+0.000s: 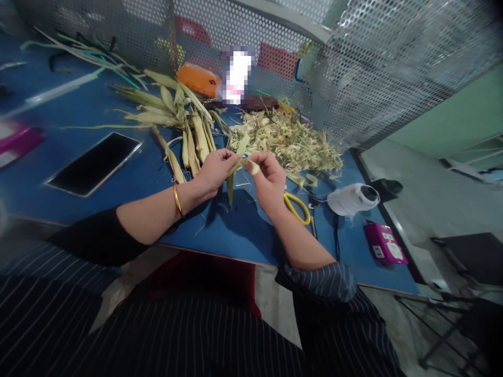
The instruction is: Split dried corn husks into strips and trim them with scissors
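Note:
Between my hands, above the front of the blue table, is a strip of dried corn husk (231,189), one end hanging down. My left hand (215,170) pinches it between thumb and fingertips. With fingers curled, my right hand (270,180) grips the husk's other part, a pale bit showing by the thumb. Yellow-handled scissors (297,208) lie beside my right wrist, their blades mostly hidden. Behind my left hand rests a bundle of whole corn husks (200,139). A heap of shredded husk pieces (286,139) lies beyond my right hand.
A dark-screened phone (94,165) lies on the left. To the right are a white thread cone (351,200) and a purple box (385,243). An orange packet (198,79) sits against the perforated metal screen (271,26). Green and white strips (94,68) lie at the back left.

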Motion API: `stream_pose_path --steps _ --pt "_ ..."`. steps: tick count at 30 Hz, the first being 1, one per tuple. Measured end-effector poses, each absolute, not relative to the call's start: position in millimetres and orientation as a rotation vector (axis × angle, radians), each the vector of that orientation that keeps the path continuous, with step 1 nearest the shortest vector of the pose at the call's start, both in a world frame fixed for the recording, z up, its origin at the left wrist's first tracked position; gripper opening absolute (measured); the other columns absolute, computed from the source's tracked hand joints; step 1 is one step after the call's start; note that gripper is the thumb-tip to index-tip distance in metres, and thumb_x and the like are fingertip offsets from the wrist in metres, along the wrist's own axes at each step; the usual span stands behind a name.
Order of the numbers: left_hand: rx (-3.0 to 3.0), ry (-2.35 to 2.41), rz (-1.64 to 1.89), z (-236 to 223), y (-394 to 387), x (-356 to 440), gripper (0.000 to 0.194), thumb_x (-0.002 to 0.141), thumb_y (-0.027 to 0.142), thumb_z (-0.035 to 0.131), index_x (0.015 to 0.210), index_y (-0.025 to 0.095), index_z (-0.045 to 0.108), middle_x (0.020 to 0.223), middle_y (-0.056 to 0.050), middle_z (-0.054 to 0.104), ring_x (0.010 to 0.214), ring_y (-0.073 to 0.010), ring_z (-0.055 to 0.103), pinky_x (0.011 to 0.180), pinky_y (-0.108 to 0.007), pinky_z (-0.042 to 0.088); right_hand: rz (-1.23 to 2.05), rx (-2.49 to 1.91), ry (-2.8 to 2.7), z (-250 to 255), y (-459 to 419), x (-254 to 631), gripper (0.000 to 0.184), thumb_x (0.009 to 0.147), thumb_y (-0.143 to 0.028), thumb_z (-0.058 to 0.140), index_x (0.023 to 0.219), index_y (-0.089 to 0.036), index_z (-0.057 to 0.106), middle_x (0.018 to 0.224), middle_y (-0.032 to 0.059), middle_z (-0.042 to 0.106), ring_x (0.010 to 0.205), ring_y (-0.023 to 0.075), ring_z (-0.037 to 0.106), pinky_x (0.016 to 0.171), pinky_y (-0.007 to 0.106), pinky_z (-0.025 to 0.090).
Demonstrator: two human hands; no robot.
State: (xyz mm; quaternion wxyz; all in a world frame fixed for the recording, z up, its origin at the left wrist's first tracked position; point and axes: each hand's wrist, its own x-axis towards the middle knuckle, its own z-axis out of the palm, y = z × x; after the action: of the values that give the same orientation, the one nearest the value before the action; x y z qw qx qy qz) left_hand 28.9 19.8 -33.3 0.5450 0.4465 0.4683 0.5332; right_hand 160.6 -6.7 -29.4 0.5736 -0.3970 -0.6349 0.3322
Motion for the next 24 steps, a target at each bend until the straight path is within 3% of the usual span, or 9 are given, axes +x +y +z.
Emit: stream_pose_path --steps 6,13,17,24 --pt "1.491 1.230 1.414 -47 26 26 0.011 0.079 0.022 0.061 0.070 0.017 0.058 0.067 0.001 0.056 0.063 -0.0110 0.047 0.058 -0.024 0.035 1.015 -0.969 -1.451 -36 -4 152 0.033 0.067 -0.037 0.079 0.073 -0.022 0.050 0.068 -0.0056 0.048 0.063 0.0094 0.043 0.063 0.026 0.039" --pt "1.222 1.065 1.261 -34 16 30 0.023 0.085 0.030 0.060 0.067 0.017 0.055 0.059 0.002 0.051 0.053 -0.0090 0.043 0.051 -0.023 0.033 0.912 -0.948 -1.429 -40 -2 156 0.024 0.080 -0.029 0.066 0.066 -0.020 0.048 0.064 -0.0054 0.043 0.063 0.0090 0.038 0.063 0.025 0.037" --pt "1.121 0.978 1.146 -28 10 32 0.023 0.086 0.020 0.059 0.063 0.016 0.055 0.052 0.004 0.048 0.046 -0.0065 0.040 0.047 -0.021 0.031 0.809 -0.978 -1.410 -43 3 160 0.024 0.080 -0.026 0.066 0.065 -0.020 0.048 0.063 -0.0055 0.041 0.062 0.0091 0.038 0.062 0.025 0.037" --pt "1.011 1.147 1.258 -33 17 31 0.017 0.084 0.017 0.062 0.068 0.015 0.056 0.055 0.004 0.051 0.043 -0.0057 0.041 0.042 -0.020 0.031 0.643 -0.883 -1.560 -35 -8 160 0.012 0.086 -0.032 0.063 0.080 -0.022 0.060 0.081 0.0001 0.059 0.079 0.0143 0.055 0.078 0.031 0.047"
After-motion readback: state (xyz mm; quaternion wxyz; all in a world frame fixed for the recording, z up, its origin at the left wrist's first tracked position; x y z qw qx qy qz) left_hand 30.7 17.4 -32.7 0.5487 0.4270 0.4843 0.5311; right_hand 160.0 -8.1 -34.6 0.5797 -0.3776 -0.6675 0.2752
